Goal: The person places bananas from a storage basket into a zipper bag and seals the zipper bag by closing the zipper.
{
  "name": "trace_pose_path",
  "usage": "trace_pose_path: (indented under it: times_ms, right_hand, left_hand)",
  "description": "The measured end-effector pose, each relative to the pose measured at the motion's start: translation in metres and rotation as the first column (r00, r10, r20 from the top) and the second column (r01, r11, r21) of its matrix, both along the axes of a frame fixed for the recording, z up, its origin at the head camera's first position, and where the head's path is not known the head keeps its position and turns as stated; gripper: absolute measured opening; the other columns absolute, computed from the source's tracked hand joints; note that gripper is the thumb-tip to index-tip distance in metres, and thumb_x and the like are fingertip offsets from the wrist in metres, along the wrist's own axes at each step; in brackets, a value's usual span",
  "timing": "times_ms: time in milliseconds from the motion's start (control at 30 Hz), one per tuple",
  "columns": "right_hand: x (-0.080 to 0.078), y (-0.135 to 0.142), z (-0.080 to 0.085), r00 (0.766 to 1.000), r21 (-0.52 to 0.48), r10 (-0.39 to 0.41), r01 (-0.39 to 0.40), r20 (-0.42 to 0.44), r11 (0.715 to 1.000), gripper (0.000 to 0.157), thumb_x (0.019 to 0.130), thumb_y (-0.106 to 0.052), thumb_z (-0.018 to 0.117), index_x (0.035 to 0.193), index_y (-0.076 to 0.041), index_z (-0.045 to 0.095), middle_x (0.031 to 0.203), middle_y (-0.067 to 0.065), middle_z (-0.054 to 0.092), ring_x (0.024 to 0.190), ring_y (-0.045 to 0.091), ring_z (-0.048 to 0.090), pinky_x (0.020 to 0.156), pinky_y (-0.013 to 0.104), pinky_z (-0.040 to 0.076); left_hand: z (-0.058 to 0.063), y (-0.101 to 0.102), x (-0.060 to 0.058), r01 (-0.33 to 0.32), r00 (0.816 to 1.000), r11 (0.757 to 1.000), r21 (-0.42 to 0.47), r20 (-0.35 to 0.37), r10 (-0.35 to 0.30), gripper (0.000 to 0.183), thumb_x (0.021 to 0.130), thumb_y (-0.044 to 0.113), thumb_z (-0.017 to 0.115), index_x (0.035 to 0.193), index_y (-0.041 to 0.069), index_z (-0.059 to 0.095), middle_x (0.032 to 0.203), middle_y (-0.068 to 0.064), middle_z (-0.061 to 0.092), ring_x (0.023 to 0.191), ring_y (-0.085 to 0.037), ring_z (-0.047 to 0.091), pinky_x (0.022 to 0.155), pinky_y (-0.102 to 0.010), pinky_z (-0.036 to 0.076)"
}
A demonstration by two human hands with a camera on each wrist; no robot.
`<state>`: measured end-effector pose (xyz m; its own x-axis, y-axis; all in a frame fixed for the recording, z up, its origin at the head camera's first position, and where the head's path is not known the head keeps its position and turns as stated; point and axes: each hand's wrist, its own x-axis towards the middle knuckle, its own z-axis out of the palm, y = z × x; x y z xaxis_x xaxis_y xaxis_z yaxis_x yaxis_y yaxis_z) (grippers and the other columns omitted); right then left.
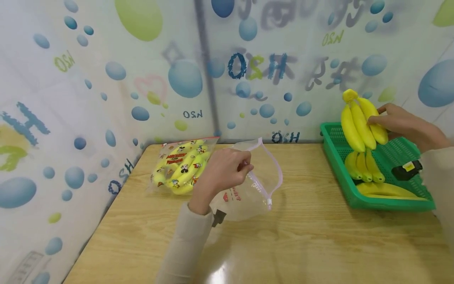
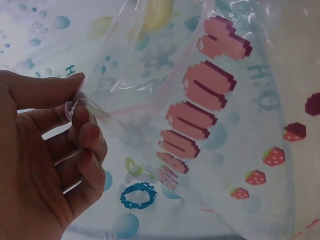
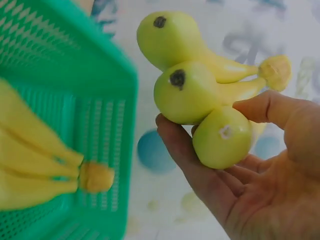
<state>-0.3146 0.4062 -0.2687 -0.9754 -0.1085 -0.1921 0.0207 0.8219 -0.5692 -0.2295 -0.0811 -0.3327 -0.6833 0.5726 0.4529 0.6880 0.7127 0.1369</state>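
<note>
My left hand (image 1: 227, 169) pinches the rim of a clear zip bag (image 1: 244, 201) with a lilac zip edge, between thumb and fingers. The bag's mouth gapes to the right, and pink lettering and strawberries show on its side in the left wrist view. Above the green basket (image 1: 337, 173), my right hand (image 1: 408, 122) grips a bunch of three bananas (image 1: 360, 122) by one side, stem end up. In the right wrist view the blunt tips of the held bananas (image 3: 185, 92) face the camera, thumb and fingers around the nearest one.
Left of the clear bag lies a red-edged printed zip bag (image 1: 184, 165) with bananas inside. More bananas (image 1: 365, 167) lie in the basket, which stands at the right of the wooden table (image 1: 301, 236). A patterned curtain (image 1: 220, 98) hangs right behind the table's far edge.
</note>
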Motion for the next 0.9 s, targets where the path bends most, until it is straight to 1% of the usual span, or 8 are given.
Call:
trace_pose_path:
  times_ms: [100,167,367,500,633,733,833,900]
  right_hand:
    - [0.006,-0.020,0.006,0.999,0.003,0.000,0.000,-0.045,1.000,0.078,0.109,-0.035,0.043,0.151,0.022,0.011,0.123,0.039,0.051,0.078,0.013,0.067,0.070,0.039,0.062]
    - [0.010,-0.034,0.009,0.998,0.001,-0.003,0.003,-0.067,1.000,0.080,0.108,-0.038,0.045,0.152,0.019,0.010,0.132,0.043,0.042,0.079,0.009,0.065,0.070,0.037,0.062]
    - [0.022,-0.079,0.014,0.990,-0.056,-0.007,-0.001,-0.140,0.998,0.073,0.106,-0.037,0.052,0.146,0.015,0.021,0.136,0.039,0.042,0.078,0.006,0.063,0.069,0.030,0.061]
    - [0.036,-0.109,0.010,0.987,-0.171,0.002,-0.030,-0.160,0.985,0.067,0.105,-0.035,0.055,0.144,0.010,0.022,0.140,0.039,0.045,0.078,0.001,0.065,0.070,0.025,0.059]
    - [0.052,-0.137,0.000,0.987,-0.303,0.034,-0.080,-0.157,0.949,0.069,0.105,-0.034,0.058,0.150,0.000,0.019,0.143,0.035,0.051,0.085,0.002,0.069,0.075,0.029,0.061]
    - [0.062,-0.154,-0.011,0.979,-0.384,0.061,-0.133,-0.195,0.914,0.067,0.104,-0.029,0.061,0.153,-0.006,0.021,0.134,0.026,0.057,0.087,0.007,0.072,0.074,0.033,0.062]
    - [0.069,-0.169,-0.025,0.967,-0.460,0.073,-0.182,-0.245,0.869,0.064,0.105,-0.022,0.060,0.155,-0.008,0.023,0.125,0.019,0.059,0.085,0.008,0.073,0.071,0.034,0.062]
    - [0.072,-0.178,-0.034,0.961,-0.483,0.075,-0.200,-0.266,0.852,0.063,0.106,-0.021,0.058,0.157,-0.007,0.023,0.124,0.022,0.059,0.082,0.008,0.073,0.070,0.032,0.062]
  left_hand:
    - [0.001,0.000,0.000,0.002,1.000,1.000,0.003,0.005,-0.002,0.024,0.095,0.025,0.072,0.075,0.022,0.060,0.060,0.011,0.051,0.055,-0.007,0.042,0.051,-0.022,0.030]
    - [0.001,-0.001,0.000,0.002,1.000,1.000,0.004,0.010,-0.002,0.024,0.095,0.025,0.072,0.075,0.022,0.060,0.060,0.011,0.051,0.055,-0.007,0.042,0.051,-0.023,0.030]
    - [0.000,-0.002,0.000,-0.003,1.000,1.000,0.007,0.008,0.003,0.024,0.095,0.025,0.072,0.074,0.022,0.060,0.060,0.011,0.050,0.054,-0.007,0.041,0.051,-0.022,0.030]
    - [0.000,-0.002,0.000,-0.005,1.000,1.000,0.014,-0.005,0.005,0.025,0.094,0.025,0.072,0.073,0.022,0.060,0.059,0.011,0.050,0.053,-0.006,0.041,0.051,-0.022,0.029]
    - [0.000,-0.002,0.000,-0.002,1.000,1.000,0.019,-0.011,0.002,0.024,0.094,0.025,0.072,0.074,0.022,0.061,0.059,0.011,0.051,0.053,-0.006,0.041,0.051,-0.022,0.030]
    - [0.001,-0.003,0.000,0.000,1.000,1.000,0.023,-0.010,0.000,0.023,0.094,0.025,0.072,0.074,0.021,0.062,0.059,0.011,0.050,0.053,-0.006,0.042,0.051,-0.022,0.031]
    - [0.001,-0.003,0.000,0.005,1.000,1.000,0.030,-0.002,-0.005,0.023,0.094,0.024,0.072,0.074,0.020,0.061,0.059,0.010,0.048,0.053,-0.007,0.041,0.052,-0.022,0.030]
    - [0.001,-0.003,0.000,0.009,1.000,0.999,0.037,0.005,-0.010,0.024,0.094,0.022,0.072,0.074,0.020,0.060,0.059,0.010,0.047,0.053,-0.007,0.040,0.052,-0.021,0.029]
